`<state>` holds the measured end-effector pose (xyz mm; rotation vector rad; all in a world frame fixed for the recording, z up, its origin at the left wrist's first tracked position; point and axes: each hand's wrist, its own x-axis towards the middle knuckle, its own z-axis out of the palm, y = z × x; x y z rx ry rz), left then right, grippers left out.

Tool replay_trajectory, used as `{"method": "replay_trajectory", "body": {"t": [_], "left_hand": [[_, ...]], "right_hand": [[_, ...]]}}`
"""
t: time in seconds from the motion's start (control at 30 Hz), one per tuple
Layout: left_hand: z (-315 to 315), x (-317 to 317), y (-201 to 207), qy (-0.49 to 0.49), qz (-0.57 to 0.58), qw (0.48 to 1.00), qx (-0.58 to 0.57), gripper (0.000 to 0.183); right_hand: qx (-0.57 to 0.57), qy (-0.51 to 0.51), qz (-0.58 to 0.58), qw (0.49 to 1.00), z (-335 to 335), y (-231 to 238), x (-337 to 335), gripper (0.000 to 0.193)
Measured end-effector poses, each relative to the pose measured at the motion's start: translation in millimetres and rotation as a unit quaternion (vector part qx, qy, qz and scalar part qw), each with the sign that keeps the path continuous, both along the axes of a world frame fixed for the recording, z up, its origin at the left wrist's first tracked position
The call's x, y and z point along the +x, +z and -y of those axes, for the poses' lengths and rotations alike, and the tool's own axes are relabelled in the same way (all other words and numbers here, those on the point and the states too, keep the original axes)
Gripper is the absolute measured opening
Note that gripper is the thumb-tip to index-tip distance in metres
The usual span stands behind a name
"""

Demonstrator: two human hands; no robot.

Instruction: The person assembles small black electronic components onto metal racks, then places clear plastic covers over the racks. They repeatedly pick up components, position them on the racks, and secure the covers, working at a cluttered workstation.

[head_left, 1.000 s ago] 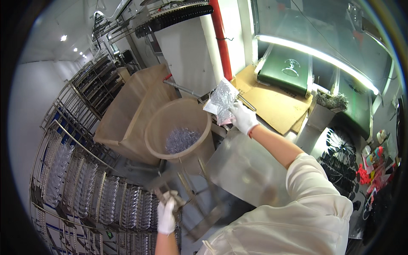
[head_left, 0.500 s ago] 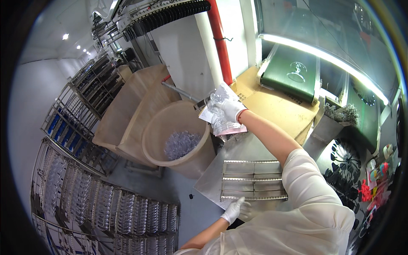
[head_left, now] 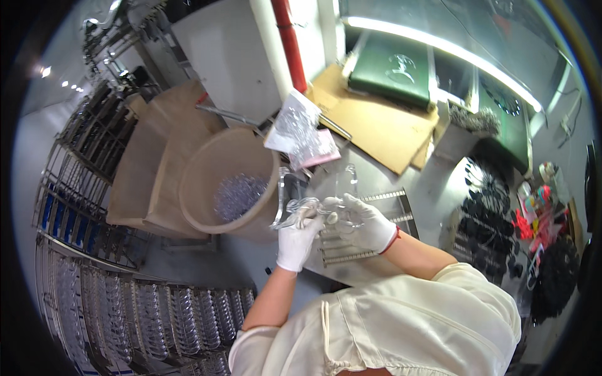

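Workshop looked cramped, with a rack of clear parts (head_left: 179, 316) near left and a big beige tub (head_left: 213, 156) beyond it. Next over was the left hand (head_left: 300, 243), gloved, fingers pinched on some clear plastic pieces (head_left: 281, 195) held up by the table's (head_left: 379, 178) left side. They seemed light, stiffish, probably slippery in gloves and easy to scratch, so I'd have gone for the thin edges. Long axes ran roughly near to far, far ends pointing away from the wearer, glare permitting. Right hand (head_left: 370, 227) had its fingers bunched against them above a metal rack (head_left: 407, 214); couldn't tell if it was gripping. Black parts (head_left: 480, 219) sat farther right.
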<state>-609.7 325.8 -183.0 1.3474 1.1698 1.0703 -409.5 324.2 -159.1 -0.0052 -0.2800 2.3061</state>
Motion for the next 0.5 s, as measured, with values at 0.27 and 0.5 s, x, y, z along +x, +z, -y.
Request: {"method": "replay_trajectory", "body": {"t": [0.27, 0.5], "left_hand": [[-13.2, -26.5, -17.7, 0.027, 0.075, 0.991, -0.103, 0.022], [-28.7, -55.9, -33.5, 0.075, 0.084, 0.98, -0.166, 0.016]], "right_hand": [[0.422, -0.292, 0.761, 0.397, -3.8, -40.8, 13.9, 0.019], [0.237, -0.076, 0.822, 0.513, -78.4, -108.0, 12.7, 0.044]]}}
